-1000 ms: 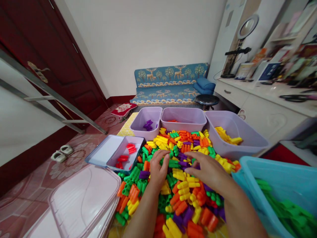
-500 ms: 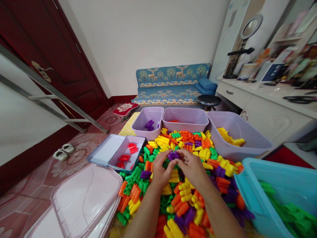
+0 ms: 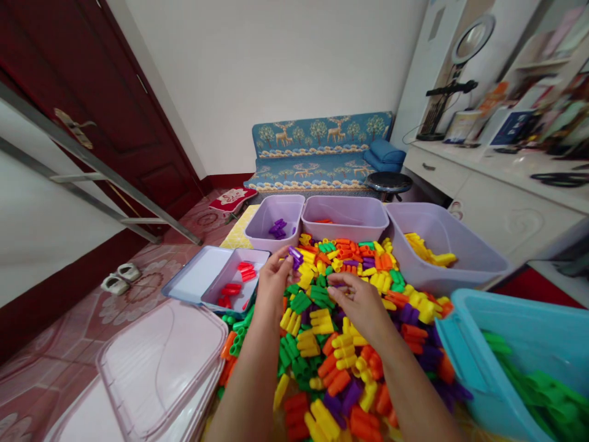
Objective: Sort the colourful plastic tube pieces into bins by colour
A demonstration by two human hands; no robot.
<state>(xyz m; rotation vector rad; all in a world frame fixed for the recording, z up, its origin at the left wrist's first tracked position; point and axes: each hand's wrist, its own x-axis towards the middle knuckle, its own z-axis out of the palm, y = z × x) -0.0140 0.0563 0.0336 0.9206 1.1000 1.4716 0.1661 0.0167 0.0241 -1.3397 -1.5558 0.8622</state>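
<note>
Between the thumb and fingers of my left hand is a purple plastic tube block, held up near the front of the left lilac bin. My right hand hovers low over the heap with its fingers apart, above green and purple pieces. Beneath both hands spreads a thick pile of tube blocks in yellow, orange, green and purple. Several purple pieces lie inside the left lilac bin.
The middle lilac bin holds a few orange pieces, the right lilac bin yellow ones. A turquoise tub with green pieces stands at right. Red pieces lie in an open case. Stacked lids are at front left.
My hands have moved apart. The left carries the purple block forward and left toward the left lilac bin, while the right has drawn slightly away to the right.
</note>
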